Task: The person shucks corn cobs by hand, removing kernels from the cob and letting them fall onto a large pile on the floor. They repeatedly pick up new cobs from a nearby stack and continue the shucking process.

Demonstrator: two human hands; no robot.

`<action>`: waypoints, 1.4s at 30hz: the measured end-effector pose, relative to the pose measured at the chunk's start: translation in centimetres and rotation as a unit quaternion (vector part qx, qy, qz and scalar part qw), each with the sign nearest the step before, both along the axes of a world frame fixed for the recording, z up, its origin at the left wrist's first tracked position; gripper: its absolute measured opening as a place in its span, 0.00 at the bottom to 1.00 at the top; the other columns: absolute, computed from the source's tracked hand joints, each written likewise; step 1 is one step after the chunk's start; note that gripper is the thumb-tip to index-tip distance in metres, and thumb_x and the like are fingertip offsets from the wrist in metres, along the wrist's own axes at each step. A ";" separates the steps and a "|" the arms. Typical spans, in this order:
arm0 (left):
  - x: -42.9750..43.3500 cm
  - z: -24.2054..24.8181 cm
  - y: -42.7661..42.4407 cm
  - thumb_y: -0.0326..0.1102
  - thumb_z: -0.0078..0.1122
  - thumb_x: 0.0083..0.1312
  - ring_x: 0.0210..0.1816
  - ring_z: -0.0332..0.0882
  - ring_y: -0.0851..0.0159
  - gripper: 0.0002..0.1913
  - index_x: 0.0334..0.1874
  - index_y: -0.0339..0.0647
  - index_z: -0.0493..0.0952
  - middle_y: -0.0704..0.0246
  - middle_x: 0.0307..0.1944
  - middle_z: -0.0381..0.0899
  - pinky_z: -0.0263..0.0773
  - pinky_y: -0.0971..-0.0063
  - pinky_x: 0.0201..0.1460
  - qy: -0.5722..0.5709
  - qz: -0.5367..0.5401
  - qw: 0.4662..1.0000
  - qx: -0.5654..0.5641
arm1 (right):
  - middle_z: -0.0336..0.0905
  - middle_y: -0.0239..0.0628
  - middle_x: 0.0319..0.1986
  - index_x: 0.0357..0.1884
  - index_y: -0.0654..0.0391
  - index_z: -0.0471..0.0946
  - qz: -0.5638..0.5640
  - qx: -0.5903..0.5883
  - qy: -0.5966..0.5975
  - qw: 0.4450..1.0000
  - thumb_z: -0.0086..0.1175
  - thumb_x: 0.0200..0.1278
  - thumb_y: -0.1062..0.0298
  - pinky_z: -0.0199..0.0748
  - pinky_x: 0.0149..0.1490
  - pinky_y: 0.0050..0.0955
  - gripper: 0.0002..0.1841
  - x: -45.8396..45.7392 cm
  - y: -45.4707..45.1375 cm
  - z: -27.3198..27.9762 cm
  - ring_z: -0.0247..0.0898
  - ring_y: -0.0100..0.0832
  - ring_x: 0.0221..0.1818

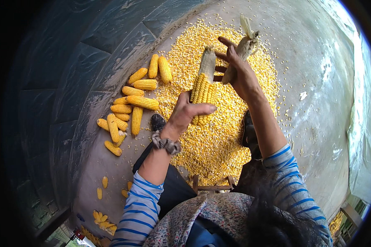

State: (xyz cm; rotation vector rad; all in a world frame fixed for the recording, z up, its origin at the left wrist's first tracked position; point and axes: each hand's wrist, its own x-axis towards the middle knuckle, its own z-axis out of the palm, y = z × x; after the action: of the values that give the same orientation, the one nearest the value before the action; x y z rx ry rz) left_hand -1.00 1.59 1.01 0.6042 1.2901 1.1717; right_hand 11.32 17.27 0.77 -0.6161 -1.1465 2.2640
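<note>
My left hand (pixel 182 114) grips an ear of corn (pixel 203 89) by its lower end, thumb across the front. Yellow kernels cover the lower part of this ear, while its upper part is bare pale cob. In my right hand (pixel 242 74) is a stripped corn cob (pixel 245 48), dry husk shreds at its top end. The fingers of that hand spread towards the ear, close to its bare upper part; whether they touch cannot be told. Beneath both hands lies a wide heap of loose kernels (pixel 216 151) on the floor.
Several whole ears of corn (pixel 142 102) lie left of the heap, beside a dark sheet-covered wall (pixel 71 74). My shoes (pixel 157 122) flank the kernels. A wooden stool frame (pixel 215 187) shows below me. Plastic sheeting (pixel 361 123) hangs at the right. More corn (pixel 104 220) lies at lower left.
</note>
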 end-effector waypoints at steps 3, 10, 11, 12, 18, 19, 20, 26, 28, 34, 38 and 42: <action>-0.3 0.3 0.0 0.36 0.64 0.53 0.37 0.82 0.66 0.27 0.55 0.33 0.73 0.64 0.36 0.82 0.79 0.73 0.41 -0.132 0.001 0.991 0.027 | 0.68 0.47 0.58 0.71 0.53 0.55 0.070 -0.044 0.043 0.996 0.64 0.60 0.47 0.77 0.54 0.39 0.43 -1.2 -2.1 -0.3 0.76 0.42 0.51; 0.8 -2.1 0.6 0.38 0.70 0.55 0.32 0.78 0.74 0.23 0.50 0.36 0.75 0.70 0.38 0.81 0.75 0.80 0.29 0.160 0.066 0.982 0.080 | 0.78 0.34 0.37 0.56 0.56 0.68 -0.137 0.037 -0.020 0.990 0.67 0.60 0.66 0.78 0.42 0.29 0.25 -3.1 -2.2 -2.2 0.77 0.28 0.37; 0.9 -3.5 0.3 0.37 0.70 0.54 0.30 0.77 0.75 0.22 0.49 0.36 0.75 0.71 0.37 0.80 0.72 0.82 0.26 0.225 0.082 0.966 0.096 | 0.78 0.34 0.39 0.58 0.58 0.67 -0.099 0.009 -0.029 0.995 0.69 0.58 0.64 0.76 0.43 0.28 0.29 -3.0 -2.2 -1.6 0.75 0.26 0.40; 1.3 -3.0 0.7 0.36 0.71 0.54 0.28 0.76 0.77 0.21 0.48 0.36 0.76 0.72 0.35 0.80 0.70 0.83 0.22 0.285 0.091 0.948 0.112 | 0.77 0.36 0.42 0.61 0.58 0.67 -0.052 0.007 -0.038 0.998 0.69 0.57 0.60 0.75 0.48 0.30 0.32 -2.5 -1.9 -1.4 0.74 0.27 0.43; 1.1 -0.5 0.4 0.33 0.69 0.51 0.19 0.71 0.77 0.12 0.35 0.38 0.78 0.75 0.24 0.76 0.64 0.82 0.16 0.004 0.071 0.997 -0.007 | 0.78 0.29 0.35 0.52 0.60 0.78 -0.004 0.114 -0.067 0.991 0.67 0.60 0.61 0.72 0.45 0.25 0.21 -2.9 -3.7 0.0 0.73 0.24 0.39; 1.1 -0.5 0.3 0.34 0.69 0.50 0.18 0.70 0.77 0.11 0.32 0.39 0.78 0.75 0.23 0.76 0.64 0.82 0.16 -0.026 0.071 0.997 -0.010 | 0.79 0.29 0.34 0.50 0.61 0.78 -0.047 0.118 -0.077 0.989 0.67 0.60 0.61 0.72 0.44 0.24 0.20 -3.0 -3.8 -0.7 0.73 0.23 0.38; 1.1 -0.3 0.0 0.35 0.68 0.52 0.18 0.71 0.75 0.12 0.34 0.38 0.77 0.73 0.23 0.76 0.66 0.81 0.15 -0.099 0.066 0.993 -0.018 | 0.79 0.28 0.33 0.48 0.61 0.78 -0.091 0.122 -0.088 0.984 0.67 0.60 0.61 0.72 0.43 0.24 0.19 -3.0 -3.9 -1.4 0.73 0.22 0.37; 1.1 -1.1 -0.6 0.37 0.67 0.53 0.20 0.73 0.73 0.14 0.37 0.36 0.78 0.70 0.24 0.77 0.68 0.80 0.16 -0.288 0.060 0.956 0.005 | 0.79 0.29 0.32 0.48 0.58 0.78 -0.091 0.117 -0.053 0.987 0.67 0.60 0.54 0.72 0.37 0.19 0.21 -3.0 -3.1 -0.6 0.73 0.20 0.33; 0.6 0.0 0.0 0.37 0.67 0.53 0.20 0.73 0.74 0.14 0.37 0.37 0.78 0.71 0.24 0.77 0.68 0.80 0.18 -0.114 0.080 0.990 0.003 | 0.80 0.31 0.36 0.56 0.57 0.76 0.023 0.100 -0.101 0.990 0.67 0.58 0.47 0.70 0.34 0.17 0.30 -1.8 -1.9 0.9 0.73 0.20 0.31; 0.9 -0.5 0.6 0.37 0.69 0.52 0.23 0.74 0.75 0.14 0.37 0.37 0.80 0.72 0.25 0.79 0.67 0.81 0.19 0.036 0.095 0.994 0.040 | 0.83 0.37 0.36 0.49 0.59 0.81 -0.032 0.154 -0.128 0.979 0.65 0.59 0.59 0.75 0.47 0.26 0.19 -3.5 -4.8 0.2 0.77 0.27 0.39; 0.6 -1.7 -0.7 0.38 0.68 0.53 0.21 0.73 0.73 0.14 0.36 0.35 0.79 0.69 0.25 0.78 0.68 0.81 0.17 -0.249 0.048 0.967 -0.019 | 0.79 0.27 0.37 0.47 0.60 0.79 -0.100 0.166 -0.154 0.969 0.64 0.64 0.60 0.73 0.41 0.21 0.15 -3.3 -4.8 -0.9 0.72 0.18 0.37; 0.8 -1.3 -0.1 0.37 0.68 0.52 0.20 0.73 0.73 0.14 0.36 0.35 0.79 0.69 0.25 0.78 0.67 0.81 0.16 -0.208 0.082 0.975 -0.005 | 0.80 0.30 0.35 0.51 0.60 0.78 -0.065 0.129 -0.056 0.988 0.65 0.62 0.57 0.75 0.40 0.24 0.21 -2.8 -3.1 -0.8 0.75 0.22 0.35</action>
State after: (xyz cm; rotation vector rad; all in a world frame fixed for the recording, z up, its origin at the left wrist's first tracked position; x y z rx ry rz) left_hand -0.24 1.47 -0.28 0.2269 0.9967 1.3430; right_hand 8.57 14.17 -0.01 -0.6991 -1.3832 1.9515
